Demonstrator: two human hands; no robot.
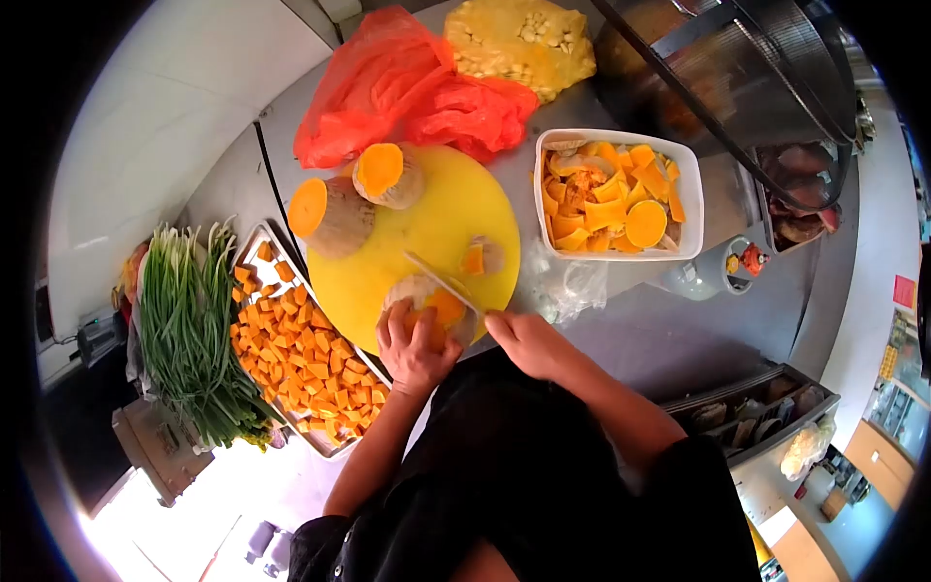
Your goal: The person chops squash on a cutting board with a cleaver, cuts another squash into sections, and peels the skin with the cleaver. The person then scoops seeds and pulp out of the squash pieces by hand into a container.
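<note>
My left hand (pixel 417 347) grips a piece of butternut squash (pixel 412 288) with tan skin and orange flesh, near the front of a round yellow cutting board (pixel 446 194). In my right hand (pixel 529 344) is a knife (pixel 441 278), its blade lying across the squash piece. Just beyond the blade rests a small squash offcut (pixel 475 257). Two larger cut squash pieces stand at the board's left side, a bigger one (pixel 335 218) and a shorter one (pixel 396 175), orange faces showing.
Left of the board are a metal tray (pixel 320 448) of orange cubes and a bunch of green onions (pixel 194 330). A white tub (pixel 621 254) of squash peelings stands right. Behind lie a red plastic bag (pixel 378 87) and a yellow bag (pixel 519 44) of pale pieces.
</note>
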